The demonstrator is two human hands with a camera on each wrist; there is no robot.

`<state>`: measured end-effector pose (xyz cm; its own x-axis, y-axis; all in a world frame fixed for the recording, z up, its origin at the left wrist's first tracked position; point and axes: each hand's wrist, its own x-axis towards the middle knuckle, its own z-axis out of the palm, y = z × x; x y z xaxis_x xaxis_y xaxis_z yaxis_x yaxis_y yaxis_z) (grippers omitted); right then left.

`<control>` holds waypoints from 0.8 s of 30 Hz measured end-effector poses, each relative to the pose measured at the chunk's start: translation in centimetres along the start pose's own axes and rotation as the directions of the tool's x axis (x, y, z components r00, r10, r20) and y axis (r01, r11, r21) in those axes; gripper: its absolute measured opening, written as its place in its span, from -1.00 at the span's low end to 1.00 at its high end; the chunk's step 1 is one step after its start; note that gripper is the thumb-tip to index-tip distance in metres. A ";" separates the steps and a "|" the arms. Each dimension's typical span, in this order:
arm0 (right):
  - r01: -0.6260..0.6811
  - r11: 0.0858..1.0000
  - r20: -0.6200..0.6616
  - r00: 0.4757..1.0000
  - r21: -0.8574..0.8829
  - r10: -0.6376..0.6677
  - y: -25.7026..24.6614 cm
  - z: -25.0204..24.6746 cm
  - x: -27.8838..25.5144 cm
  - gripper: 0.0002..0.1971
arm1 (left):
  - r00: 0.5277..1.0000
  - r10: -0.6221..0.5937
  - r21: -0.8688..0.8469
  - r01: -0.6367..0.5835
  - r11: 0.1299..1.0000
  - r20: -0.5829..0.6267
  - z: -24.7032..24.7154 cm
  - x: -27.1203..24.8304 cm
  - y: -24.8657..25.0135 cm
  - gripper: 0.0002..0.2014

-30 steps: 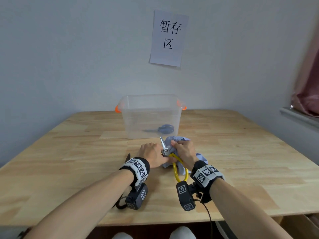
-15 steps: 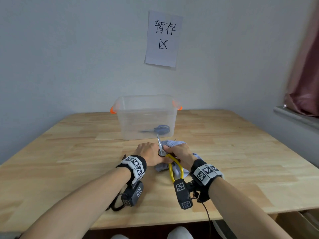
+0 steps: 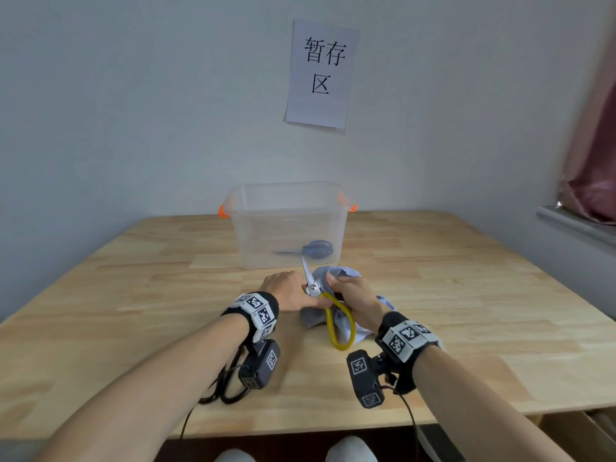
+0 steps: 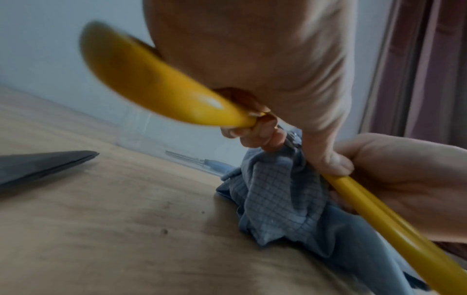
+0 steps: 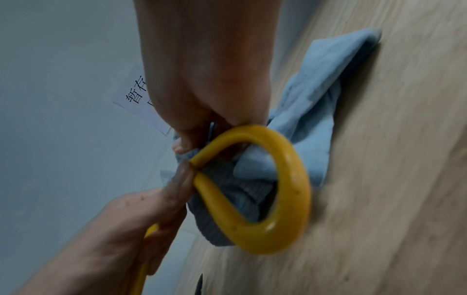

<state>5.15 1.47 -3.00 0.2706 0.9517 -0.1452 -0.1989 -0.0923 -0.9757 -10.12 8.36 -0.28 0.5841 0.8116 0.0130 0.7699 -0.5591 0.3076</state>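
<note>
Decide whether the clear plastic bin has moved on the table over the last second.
No. The clear plastic bin stays directly below the paper sign, its front edge on the same table planks.

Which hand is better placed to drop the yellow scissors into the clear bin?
Left, likely: the left hand grips the yellow scissors at the handle, while the right hand pinches the blue cloth.

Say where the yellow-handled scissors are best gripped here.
Grip the yellow-handled scissors by the handle shanks just behind the pivot, probably from the near left, where the left hand pinches them: the blades point up and away toward the clear bin, and the right hand presses the blue cloth on them.
</note>
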 end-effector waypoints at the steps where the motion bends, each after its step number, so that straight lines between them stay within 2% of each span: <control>1: -0.013 1.000 0.052 0.999 0.010 0.012 -0.2 -0.2 -0.4 -0.69 | 1.000 -0.002 -0.030 0.002 1.000 0.003 0.0 0.1 0.0 -0.32; 4: -0.080 0.990 0.165 0.984 0.115 0.061 -0.1 -0.5 -0.8 -0.65 | 1.000 -0.003 -0.083 0.004 0.997 0.008 0.2 0.5 0.0 -0.31; 9: -0.123 0.976 0.219 0.972 0.181 0.082 0.3 -0.9 -0.7 -0.72 | 1.000 0.011 -0.115 -0.011 0.993 0.003 0.1 0.4 0.5 -0.30; 13: -0.084 0.995 0.232 0.970 0.061 0.068 0.1 -0.9 -0.7 -0.68 | 1.000 0.011 -0.052 -0.010 0.999 0.021 -0.1 0.3 0.2 -0.31; 19: -0.065 0.989 0.160 0.983 -0.129 0.086 -0.9 -0.9 0.0 -0.65 | 1.000 -0.013 0.012 0.013 1.000 -0.010 -0.5 0.0 -0.3 -0.29; 22: -0.010 0.989 0.118 0.993 -0.145 0.028 -0.5 -1.4 0.5 -0.77 | 1.000 0.010 -0.005 -0.010 1.000 -0.017 -0.3 0.1 -0.4 -0.30; 23: -0.006 0.992 0.122 0.992 -0.126 0.021 -0.3 -1.4 0.4 -0.73 | 1.000 0.022 -0.009 -0.022 1.000 -0.018 -0.3 0.0 -0.3 -0.31; 24: -0.007 0.996 0.128 0.992 -0.088 0.019 0.1 -1.6 0.6 -0.58 | 0.999 0.031 -0.010 -0.032 0.999 -0.020 -0.3 0.0 -0.2 -0.31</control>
<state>6.79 1.55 -3.47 0.1437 0.9795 -0.1412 -0.1169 -0.1249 -0.9853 -10.36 8.60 -0.02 0.6029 0.7967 0.0414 0.7485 -0.5828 0.3164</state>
